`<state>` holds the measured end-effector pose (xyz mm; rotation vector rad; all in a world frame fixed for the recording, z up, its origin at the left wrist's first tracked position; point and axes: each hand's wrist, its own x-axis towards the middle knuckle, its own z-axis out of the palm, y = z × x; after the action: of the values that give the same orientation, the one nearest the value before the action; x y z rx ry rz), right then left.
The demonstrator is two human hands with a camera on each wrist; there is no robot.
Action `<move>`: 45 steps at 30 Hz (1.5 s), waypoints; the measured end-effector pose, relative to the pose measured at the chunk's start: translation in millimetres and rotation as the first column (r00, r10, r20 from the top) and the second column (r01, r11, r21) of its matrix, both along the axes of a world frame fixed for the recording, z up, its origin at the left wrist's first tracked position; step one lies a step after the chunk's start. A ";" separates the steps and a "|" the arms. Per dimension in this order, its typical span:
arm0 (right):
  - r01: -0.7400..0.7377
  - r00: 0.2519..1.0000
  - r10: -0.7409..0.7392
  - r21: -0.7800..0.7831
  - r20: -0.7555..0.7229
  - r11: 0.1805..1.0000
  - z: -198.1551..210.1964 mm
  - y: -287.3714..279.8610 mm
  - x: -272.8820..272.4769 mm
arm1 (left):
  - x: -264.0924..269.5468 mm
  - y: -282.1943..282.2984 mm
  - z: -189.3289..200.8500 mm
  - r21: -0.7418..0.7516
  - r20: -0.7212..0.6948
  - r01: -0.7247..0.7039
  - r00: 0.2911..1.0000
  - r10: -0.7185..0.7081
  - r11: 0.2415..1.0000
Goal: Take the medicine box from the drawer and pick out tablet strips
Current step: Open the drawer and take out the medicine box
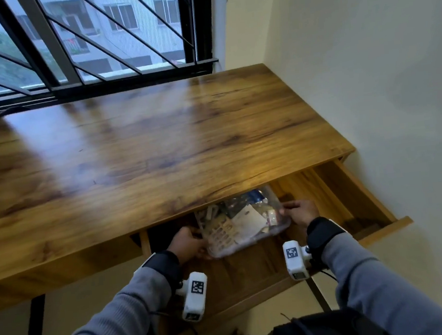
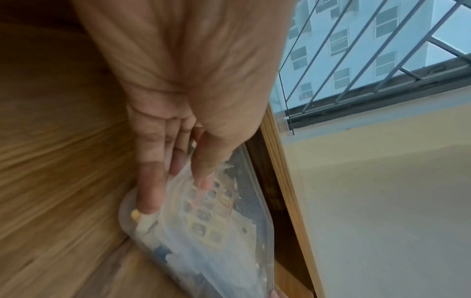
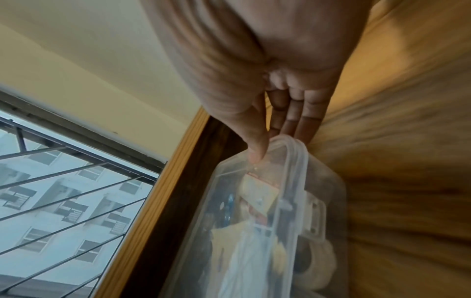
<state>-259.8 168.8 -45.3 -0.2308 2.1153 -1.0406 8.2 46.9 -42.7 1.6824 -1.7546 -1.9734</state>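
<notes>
A clear plastic medicine box (image 1: 242, 219) with a lid, packed with tablet strips (image 1: 222, 234) and packets, sits in the open wooden drawer (image 1: 357, 197), its far end under the desk edge. My left hand (image 1: 188, 244) grips the box's left end, thumb on the lid and fingers underneath. My right hand (image 1: 298, 212) pinches its right end the same way. In the left wrist view the box (image 2: 216, 231) shows a blister strip (image 2: 206, 213) through the lid under my left hand (image 2: 178, 171). In the right wrist view my right hand (image 3: 275, 131) holds the box (image 3: 267, 221) at its rim.
The wooden desk top (image 1: 144, 142) stretches to a barred window (image 1: 94, 36) at the back. A pale wall (image 1: 380, 71) runs along the right. The drawer front (image 1: 382, 228) juts out to the right. A dark bag (image 1: 324, 330) lies near my body.
</notes>
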 end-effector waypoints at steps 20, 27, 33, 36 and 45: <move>0.075 0.995 -0.046 -0.350 0.090 0.934 91.1 49.4 -22.6 | 4.5 4.3 84.8 0.051 -0.312 0.226 0.929 -0.199 0.973; 0.010 0.997 0.024 -0.459 0.068 0.888 110.4 -54.1 -36.1 | -10.8 -56.4 114.3 -0.089 -0.323 0.006 0.946 -0.034 0.996; -0.041 0.999 0.038 -0.414 -0.015 0.909 109.2 -128.7 -38.4 | -15.2 -103.6 119.1 -0.221 -0.282 -0.072 0.959 0.006 0.973; -0.029 1.000 0.026 -0.395 -0.013 0.918 106.7 -154.6 -31.5 | -12.7 -123.7 118.6 -0.268 -0.256 -0.094 0.966 0.024 0.959; -0.127 0.987 0.155 -0.391 0.041 0.912 104.9 -242.0 22.7 | 41.4 -196.7 115.9 -0.388 -0.195 -0.197 0.972 0.128 0.901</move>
<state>-237.1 -73.2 59.7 -0.5230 1.7827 -1.3529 49.6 -149.9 73.2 1.4295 -1.7444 -1.4981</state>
